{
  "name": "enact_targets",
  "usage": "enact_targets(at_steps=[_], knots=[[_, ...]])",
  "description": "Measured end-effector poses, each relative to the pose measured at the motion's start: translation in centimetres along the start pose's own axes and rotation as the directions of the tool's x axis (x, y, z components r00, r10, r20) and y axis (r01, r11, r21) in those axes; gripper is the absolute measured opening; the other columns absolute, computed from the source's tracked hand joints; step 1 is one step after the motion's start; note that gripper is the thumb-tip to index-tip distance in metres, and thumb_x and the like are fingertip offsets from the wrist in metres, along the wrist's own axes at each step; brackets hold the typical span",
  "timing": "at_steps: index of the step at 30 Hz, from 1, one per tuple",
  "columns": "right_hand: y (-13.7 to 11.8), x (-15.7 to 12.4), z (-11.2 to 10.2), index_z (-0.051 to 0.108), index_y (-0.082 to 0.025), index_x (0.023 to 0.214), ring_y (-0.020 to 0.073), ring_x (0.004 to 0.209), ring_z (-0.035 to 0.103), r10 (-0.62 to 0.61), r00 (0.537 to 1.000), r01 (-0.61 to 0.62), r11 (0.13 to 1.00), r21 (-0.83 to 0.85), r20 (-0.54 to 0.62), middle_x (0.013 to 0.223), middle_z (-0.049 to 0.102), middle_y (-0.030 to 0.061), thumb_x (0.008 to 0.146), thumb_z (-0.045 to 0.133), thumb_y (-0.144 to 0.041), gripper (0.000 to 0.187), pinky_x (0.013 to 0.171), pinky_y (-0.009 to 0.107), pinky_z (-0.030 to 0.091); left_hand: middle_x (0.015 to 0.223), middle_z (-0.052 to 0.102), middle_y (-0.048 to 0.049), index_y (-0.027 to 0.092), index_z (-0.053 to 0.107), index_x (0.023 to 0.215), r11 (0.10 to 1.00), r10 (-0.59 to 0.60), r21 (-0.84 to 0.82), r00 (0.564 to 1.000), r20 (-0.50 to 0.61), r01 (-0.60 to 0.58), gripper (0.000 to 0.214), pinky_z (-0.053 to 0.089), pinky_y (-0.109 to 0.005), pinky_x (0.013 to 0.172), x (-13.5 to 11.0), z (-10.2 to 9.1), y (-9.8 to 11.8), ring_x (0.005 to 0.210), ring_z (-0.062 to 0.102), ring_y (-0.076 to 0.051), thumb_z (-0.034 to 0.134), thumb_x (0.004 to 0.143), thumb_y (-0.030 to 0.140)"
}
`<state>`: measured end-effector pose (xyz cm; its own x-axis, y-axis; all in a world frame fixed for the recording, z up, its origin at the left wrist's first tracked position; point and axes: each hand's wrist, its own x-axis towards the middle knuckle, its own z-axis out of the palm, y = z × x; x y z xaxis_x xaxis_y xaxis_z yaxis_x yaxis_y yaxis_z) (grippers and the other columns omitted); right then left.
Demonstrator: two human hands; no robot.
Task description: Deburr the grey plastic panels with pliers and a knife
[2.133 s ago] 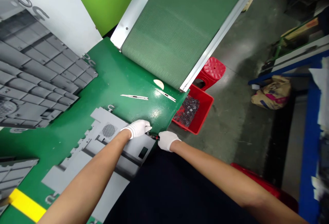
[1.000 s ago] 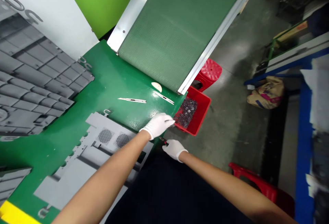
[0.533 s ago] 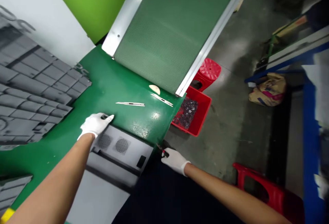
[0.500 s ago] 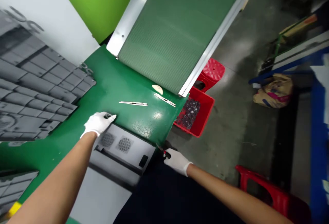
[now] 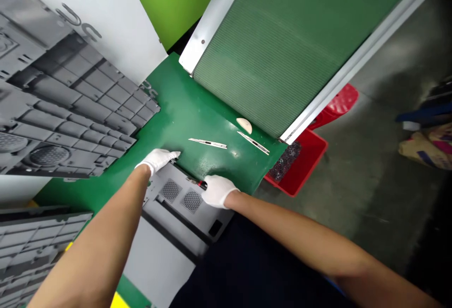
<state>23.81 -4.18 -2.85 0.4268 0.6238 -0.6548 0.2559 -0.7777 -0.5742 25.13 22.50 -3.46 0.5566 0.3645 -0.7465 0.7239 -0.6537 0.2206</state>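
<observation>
A grey plastic panel with two round-holed grilles and a dark slot lies on the green table before me. My left hand, in a white glove, is closed on its far left corner, with the index finger stretched along the edge. A small dark part shows under those fingertips. In my white-gloved right hand is a pair of nippers with red and black handles. Their jaws point left at the panel's far edge; whether they touch it I cannot tell. Beyond lie two pale craft knives, one left and one right.
A green conveyor belt ends at the table's far side, near a tan half-round piece. Grey ribbed panels stand at left. Below the table's right edge are a red bin holding dark scraps and a red stool.
My right hand has brought the nippers from beside the panel's right corner leftward to its far edge. My left hand stays at the far left corner. The whole view has shifted.
</observation>
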Motion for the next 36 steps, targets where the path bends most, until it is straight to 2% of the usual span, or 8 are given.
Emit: enact_targets(at_steps=[6, 11, 19, 24, 27, 29, 33, 36], knots=[[-3.7, 5.7, -1.9, 0.068, -0.016, 0.107, 0.0328, 0.095, 0.069, 0.089, 0.992, -0.087, 0.996, -0.021, 0.089, 0.108, 0.072, 0.0171, 0.070, 0.061, -0.034, 0.041, 0.077, 0.039, 0.054, 0.073, 0.066, -0.0066, 0.022, 0.062, 0.063, 0.994, 0.007, 0.105, 0.997, 0.078, -0.015, 0.055, 0.041, -0.032, 0.059, 0.7, -0.3, 0.2, 0.063, 0.056, -0.022, 0.061, 0.062, 0.076], [-4.4, 7.9, -1.9, 0.069, -0.015, 0.108, 0.0331, 0.095, 0.070, 0.044, 0.991, -0.040, 0.999, -0.035, 0.127, 0.107, 0.072, 0.0185, 0.071, 0.060, -0.033, 0.042, 0.078, 0.040, 0.054, 0.061, 0.058, -0.0009, 0.022, 0.058, 0.061, 0.999, 0.045, 0.002, 0.997, 0.058, -0.045, 0.049, 0.038, -0.030, 0.056, 0.4, -0.4, -0.6, 0.057, 0.047, -0.017, 0.060, 0.068, 0.071], [-4.7, 8.3, -1.3, 0.068, -0.018, 0.107, 0.0324, 0.094, 0.070, 0.057, 0.991, -0.049, 0.996, -0.070, 0.125, 0.104, 0.073, 0.0163, 0.076, 0.055, -0.035, 0.038, 0.075, 0.039, 0.054, 0.061, 0.058, -0.0022, 0.020, 0.060, 0.060, 0.994, -0.058, -0.088, 0.998, 0.023, 0.060, 0.044, 0.036, -0.031, 0.056, 0.7, -0.5, 0.0, 0.058, 0.046, -0.016, 0.060, 0.071, 0.062], [-5.1, 8.4, -1.3, 0.070, -0.014, 0.105, 0.0342, 0.093, 0.070, 0.063, 0.989, -0.047, 0.992, -0.117, 0.136, 0.103, 0.073, 0.0201, 0.077, 0.054, -0.037, 0.039, 0.074, 0.039, 0.054, 0.063, 0.061, -0.0038, 0.018, 0.066, 0.067, 0.988, -0.021, -0.151, 0.999, 0.031, 0.025, 0.046, 0.038, -0.031, 0.059, 1.1, -0.6, -0.8, 0.063, 0.050, -0.018, 0.061, 0.071, 0.063], [-5.5, 8.3, -1.5, 0.071, -0.015, 0.104, 0.0336, 0.094, 0.070, 0.084, 0.986, -0.069, 0.992, -0.106, 0.144, 0.102, 0.073, 0.0194, 0.081, 0.051, -0.043, 0.041, 0.075, 0.039, 0.053, 0.064, 0.061, -0.0044, 0.018, 0.066, 0.068, 0.986, 0.014, -0.167, 0.999, 0.039, -0.007, 0.048, 0.038, -0.031, 0.059, 1.1, -0.7, -1.4, 0.063, 0.050, -0.019, 0.060, 0.072, 0.065], [-5.7, 8.1, -1.6, 0.072, -0.015, 0.103, 0.0336, 0.094, 0.069, 0.090, 0.984, -0.076, 0.993, -0.096, 0.155, 0.100, 0.074, 0.0188, 0.084, 0.048, -0.050, 0.047, 0.077, 0.039, 0.053, 0.065, 0.062, -0.0050, 0.018, 0.067, 0.069, 0.987, 0.024, -0.162, 0.998, 0.050, -0.016, 0.049, 0.038, -0.032, 0.059, 1.2, -0.6, -1.6, 0.062, 0.049, -0.018, 0.059, 0.073, 0.066], [-5.9, 8.0, -1.4, 0.072, -0.012, 0.099, 0.0355, 0.098, 0.068, 0.087, 0.983, -0.074, 0.994, -0.083, 0.160, 0.100, 0.073, 0.0222, 0.086, 0.032, -0.075, 0.076, 0.083, 0.042, 0.051, 0.070, 0.064, -0.0053, 0.018, 0.067, 0.071, 0.990, 0.028, -0.138, 0.998, 0.063, -0.019, 0.050, 0.038, -0.033, 0.060, 1.6, -0.3, -2.0, 0.060, 0.047, -0.018, 0.056, 0.075, 0.067], [-5.7, 8.1, -0.9, 0.069, -0.012, 0.103, 0.0350, 0.099, 0.067, 0.079, 0.987, -0.072, 0.996, -0.054, 0.140, 0.103, 0.072, 0.0223, 0.085, 0.023, -0.080, 0.085, 0.085, 0.043, 0.050, 0.070, 0.064, -0.0051, 0.019, 0.067, 0.071, 0.992, 0.036, -0.119, 0.997, 0.063, -0.028, 0.050, 0.038, -0.033, 0.060, 1.8, -0.2, -2.3, 0.059, 0.047, -0.018, 0.054, 0.075, 0.067]])
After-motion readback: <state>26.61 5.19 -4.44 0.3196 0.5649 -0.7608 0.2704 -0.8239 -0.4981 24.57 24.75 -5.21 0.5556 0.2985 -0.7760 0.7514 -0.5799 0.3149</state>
